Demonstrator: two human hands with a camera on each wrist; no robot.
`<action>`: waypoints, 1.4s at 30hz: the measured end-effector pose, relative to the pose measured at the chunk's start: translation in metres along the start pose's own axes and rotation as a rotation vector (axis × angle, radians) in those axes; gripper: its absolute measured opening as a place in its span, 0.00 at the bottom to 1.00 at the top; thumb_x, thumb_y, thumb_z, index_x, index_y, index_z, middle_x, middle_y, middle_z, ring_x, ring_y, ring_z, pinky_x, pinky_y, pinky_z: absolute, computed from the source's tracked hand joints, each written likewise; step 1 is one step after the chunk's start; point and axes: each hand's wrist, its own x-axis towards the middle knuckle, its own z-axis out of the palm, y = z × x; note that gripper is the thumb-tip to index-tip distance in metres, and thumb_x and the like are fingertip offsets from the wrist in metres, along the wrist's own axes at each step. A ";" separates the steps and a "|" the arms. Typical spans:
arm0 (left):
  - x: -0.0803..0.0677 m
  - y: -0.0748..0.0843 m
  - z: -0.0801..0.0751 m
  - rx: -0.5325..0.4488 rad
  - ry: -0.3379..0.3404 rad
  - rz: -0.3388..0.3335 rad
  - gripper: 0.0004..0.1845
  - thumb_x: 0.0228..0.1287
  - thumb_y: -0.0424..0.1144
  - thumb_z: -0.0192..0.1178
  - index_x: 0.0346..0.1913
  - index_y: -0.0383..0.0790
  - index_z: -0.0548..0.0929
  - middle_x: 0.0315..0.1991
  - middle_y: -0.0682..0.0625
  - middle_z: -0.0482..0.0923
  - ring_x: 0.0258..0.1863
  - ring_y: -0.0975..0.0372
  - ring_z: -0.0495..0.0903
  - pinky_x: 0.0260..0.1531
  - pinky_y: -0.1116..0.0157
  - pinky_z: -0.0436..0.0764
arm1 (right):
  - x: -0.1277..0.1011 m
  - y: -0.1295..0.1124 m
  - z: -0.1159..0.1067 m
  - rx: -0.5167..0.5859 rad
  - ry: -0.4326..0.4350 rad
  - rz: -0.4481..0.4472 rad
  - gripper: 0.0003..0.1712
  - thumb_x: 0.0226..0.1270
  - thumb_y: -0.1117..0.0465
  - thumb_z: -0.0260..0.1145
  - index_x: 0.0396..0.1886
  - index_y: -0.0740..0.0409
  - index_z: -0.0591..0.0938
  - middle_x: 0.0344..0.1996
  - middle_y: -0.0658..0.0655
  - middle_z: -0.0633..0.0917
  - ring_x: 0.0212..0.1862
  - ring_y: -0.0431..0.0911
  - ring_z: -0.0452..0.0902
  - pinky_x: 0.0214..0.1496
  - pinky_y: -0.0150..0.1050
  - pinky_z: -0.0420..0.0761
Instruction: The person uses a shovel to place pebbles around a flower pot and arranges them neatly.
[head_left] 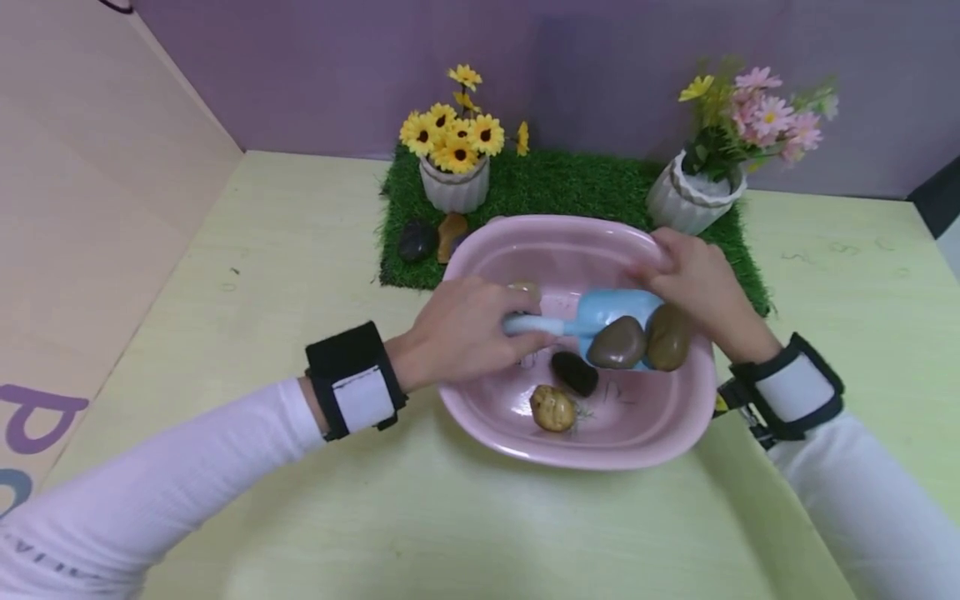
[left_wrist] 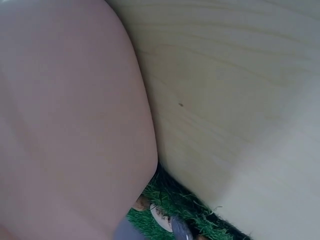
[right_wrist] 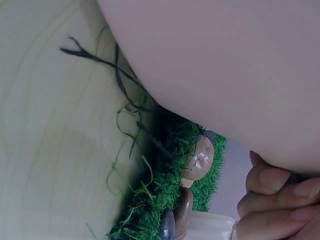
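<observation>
My left hand (head_left: 476,325) grips the pale handle of a light-blue toy shovel (head_left: 607,308) inside a pink basin (head_left: 577,454). On the shovel's blade lie a grey-brown stone (head_left: 617,343) and a browner stone (head_left: 667,337). Below the shovel, a black stone (head_left: 574,372) and a tan, lumpy stone (head_left: 552,408) rest on the basin floor. A pale stone (head_left: 525,289) peeks out behind my left fingers. At the basin's far right rim, my right hand (head_left: 693,279) holds on, and its curled fingers (right_wrist: 270,180) show in the right wrist view. The left wrist view hides the left fingers.
Behind the basin lies a green turf mat (head_left: 577,183). On it stand a white pot of yellow flowers (head_left: 455,187) and a white pot of pink flowers (head_left: 690,204). A dark stone (head_left: 417,242) and an orange-brown stone (head_left: 451,233) sit at the mat's left.
</observation>
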 end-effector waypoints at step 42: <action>0.086 0.007 -0.066 -0.031 0.011 -0.324 0.15 0.68 0.51 0.59 0.45 0.44 0.85 0.32 0.52 0.80 0.20 0.63 0.69 0.18 0.70 0.64 | 0.000 -0.009 -0.003 -0.130 -0.059 0.126 0.20 0.69 0.48 0.63 0.28 0.57 0.69 0.19 0.56 0.68 0.26 0.53 0.68 0.25 0.41 0.64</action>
